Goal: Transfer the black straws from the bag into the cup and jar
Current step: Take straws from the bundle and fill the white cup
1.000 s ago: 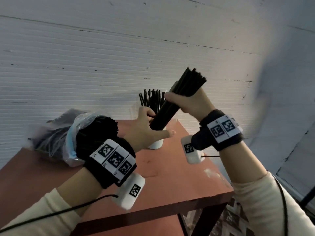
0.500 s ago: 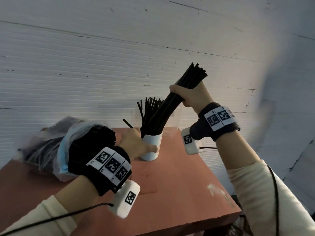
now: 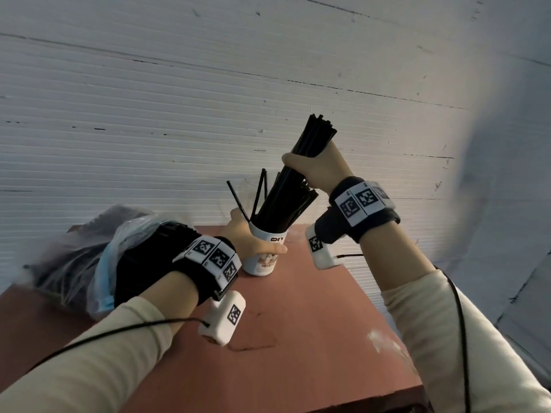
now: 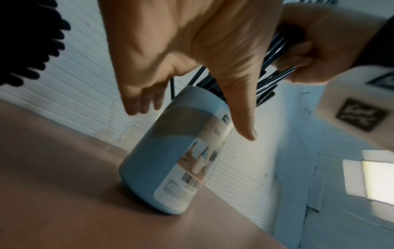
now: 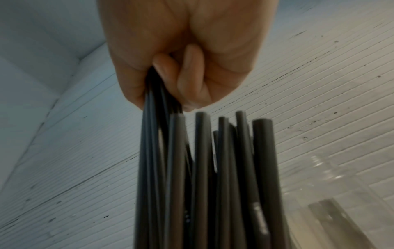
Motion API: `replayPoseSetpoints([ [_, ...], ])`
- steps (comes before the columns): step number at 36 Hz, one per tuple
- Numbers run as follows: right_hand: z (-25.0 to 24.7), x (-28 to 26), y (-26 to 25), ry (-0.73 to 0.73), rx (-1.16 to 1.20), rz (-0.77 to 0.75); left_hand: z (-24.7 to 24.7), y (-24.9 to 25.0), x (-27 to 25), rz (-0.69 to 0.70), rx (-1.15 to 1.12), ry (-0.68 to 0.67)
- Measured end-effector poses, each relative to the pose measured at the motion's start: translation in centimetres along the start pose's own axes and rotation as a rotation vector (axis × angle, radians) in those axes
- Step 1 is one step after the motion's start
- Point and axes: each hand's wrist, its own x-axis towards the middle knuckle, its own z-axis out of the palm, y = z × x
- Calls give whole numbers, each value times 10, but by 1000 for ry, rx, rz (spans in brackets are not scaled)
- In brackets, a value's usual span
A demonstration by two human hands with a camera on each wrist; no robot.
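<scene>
A white labelled cup [image 3: 262,260] stands near the table's far edge with several black straws in it. My left hand [image 3: 253,242] holds it, thumb across the front; in the left wrist view the thumb [image 4: 241,118] and fingers [image 4: 142,97] straddle the cup [image 4: 170,160]. My right hand [image 3: 316,171] grips a thick bundle of black straws [image 3: 310,141] above the cup, tilted, lower ends inside the cup's mouth. The right wrist view shows the fingers [image 5: 181,75] curled round the straws [image 5: 202,168]. The clear jar [image 5: 332,193] stands just behind the cup.
A clear plastic bag [image 3: 89,248] full of black straws lies at the table's back left, beside my left wrist. The reddish-brown table [image 3: 313,323] ends close to the right of the cup. A white ribbed wall rises directly behind.
My right hand has brought the straw bundle down so its lower ends enter the cup. My left hand has dropped from the bundle to take hold of the cup.
</scene>
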Motion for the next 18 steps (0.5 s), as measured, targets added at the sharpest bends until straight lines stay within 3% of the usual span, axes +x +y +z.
replayPoseSetpoints([
  [11, 13, 11, 7, -55, -113, -2, 2, -15, 17, 45, -92, 5],
  [18, 22, 5, 11, -171, -266, 55, 4, -16, 12, 143, -85, -116],
])
